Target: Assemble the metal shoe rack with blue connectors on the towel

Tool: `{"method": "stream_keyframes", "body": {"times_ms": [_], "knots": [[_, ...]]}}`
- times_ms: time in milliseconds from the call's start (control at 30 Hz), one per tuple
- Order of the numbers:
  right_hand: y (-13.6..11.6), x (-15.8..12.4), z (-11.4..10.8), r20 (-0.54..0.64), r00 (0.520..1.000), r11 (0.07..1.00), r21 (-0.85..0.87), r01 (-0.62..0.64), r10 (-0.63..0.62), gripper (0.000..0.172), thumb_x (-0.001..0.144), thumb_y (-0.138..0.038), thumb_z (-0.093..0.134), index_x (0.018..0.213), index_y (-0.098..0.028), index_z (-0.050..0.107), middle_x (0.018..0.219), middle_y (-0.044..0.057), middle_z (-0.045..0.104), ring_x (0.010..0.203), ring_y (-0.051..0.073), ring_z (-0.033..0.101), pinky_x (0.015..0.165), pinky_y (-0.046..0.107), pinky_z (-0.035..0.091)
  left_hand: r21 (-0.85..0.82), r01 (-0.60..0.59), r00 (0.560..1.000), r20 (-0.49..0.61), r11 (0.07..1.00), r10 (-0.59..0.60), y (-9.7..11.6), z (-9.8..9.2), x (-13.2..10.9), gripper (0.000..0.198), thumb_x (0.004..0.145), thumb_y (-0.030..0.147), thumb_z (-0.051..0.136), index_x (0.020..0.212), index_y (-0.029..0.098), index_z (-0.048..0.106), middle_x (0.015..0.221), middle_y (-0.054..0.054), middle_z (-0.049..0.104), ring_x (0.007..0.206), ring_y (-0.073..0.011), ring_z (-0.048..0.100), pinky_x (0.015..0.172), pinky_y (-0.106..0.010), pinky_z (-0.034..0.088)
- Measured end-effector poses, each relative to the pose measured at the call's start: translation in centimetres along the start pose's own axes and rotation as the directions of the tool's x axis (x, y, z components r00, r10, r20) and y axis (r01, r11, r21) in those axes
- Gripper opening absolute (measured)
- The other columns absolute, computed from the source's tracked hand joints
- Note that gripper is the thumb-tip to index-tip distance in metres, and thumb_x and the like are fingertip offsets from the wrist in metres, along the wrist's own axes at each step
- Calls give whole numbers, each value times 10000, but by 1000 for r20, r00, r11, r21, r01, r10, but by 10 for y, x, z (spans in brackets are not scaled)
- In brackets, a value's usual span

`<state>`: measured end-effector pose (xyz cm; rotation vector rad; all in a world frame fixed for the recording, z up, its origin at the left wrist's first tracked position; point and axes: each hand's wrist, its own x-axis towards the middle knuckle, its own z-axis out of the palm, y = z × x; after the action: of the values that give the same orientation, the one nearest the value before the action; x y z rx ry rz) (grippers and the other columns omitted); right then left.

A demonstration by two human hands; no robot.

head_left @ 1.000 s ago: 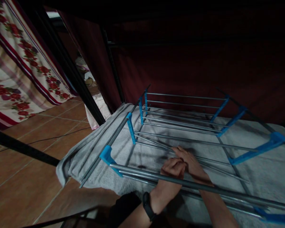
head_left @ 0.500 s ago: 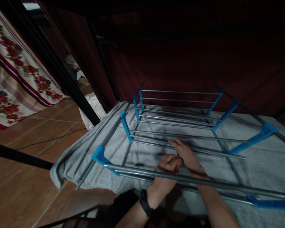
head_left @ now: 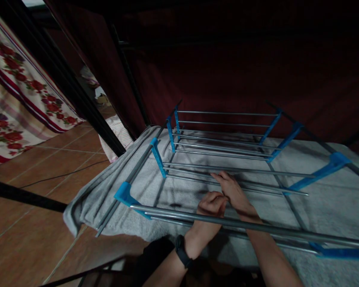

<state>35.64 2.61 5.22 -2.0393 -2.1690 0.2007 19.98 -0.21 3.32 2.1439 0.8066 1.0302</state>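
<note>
A drying rack [head_left: 197, 216] of grey metal tubes with blue plastic brackets lies on a grey blanket. Both my hands reach past its nearest tube and meet low inside the frame. My left hand [head_left: 211, 203], with a dark watch on its wrist, is curled with fingertips pressed together; whatever they hold is hidden. Touching it on the right, my right hand [head_left: 231, 189] lies over a thin metal rod [head_left: 281, 189], fingers stretched to the left. That rod's right end sticks out free past a blue bracket [head_left: 308, 181]. Another blue bracket [head_left: 125, 194] sits at the near left corner.
The grey blanket [head_left: 92, 207] hangs over the left edge toward the tiled floor [head_left: 42, 179]. Black metal posts [head_left: 98, 123] stand at the left, with a floral cloth [head_left: 32, 87] beyond. A dark red curtain [head_left: 227, 75] closes off the back. A cable [head_left: 62, 175] crosses the floor.
The view has shifted very slightly. My hands stay together in nearly the same spot, with only small finger movement. The rack keeps its place.
</note>
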Motion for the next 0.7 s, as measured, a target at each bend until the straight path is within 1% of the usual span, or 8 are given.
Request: {"method": "stream_keyframes", "body": {"times_ms": [367, 700], "knots": [[13, 5, 16, -9, 999, 999, 15, 36, -36, 765, 796, 61, 391, 1481, -238, 551, 1229, 90, 624, 1085, 212, 616, 1036, 307, 468, 4, 26, 1000, 13, 1000, -26, 5, -4, 1, 244, 964, 102, 519, 1019, 200, 736, 1030, -61, 724, 967, -185, 666, 874, -326, 563], [7, 2, 7, -21, 1000, 999, 37, 23, -23, 739, 817, 55, 362, 1479, -212, 556, 1239, 97, 622, 1120, 213, 600, 1043, 298, 448, 2, 23, 999, 25, 1000, -23, 5, -5, 2, 243, 967, 97, 515, 1008, 193, 734, 1019, -58, 720, 953, -175, 661, 857, -303, 561]]}}
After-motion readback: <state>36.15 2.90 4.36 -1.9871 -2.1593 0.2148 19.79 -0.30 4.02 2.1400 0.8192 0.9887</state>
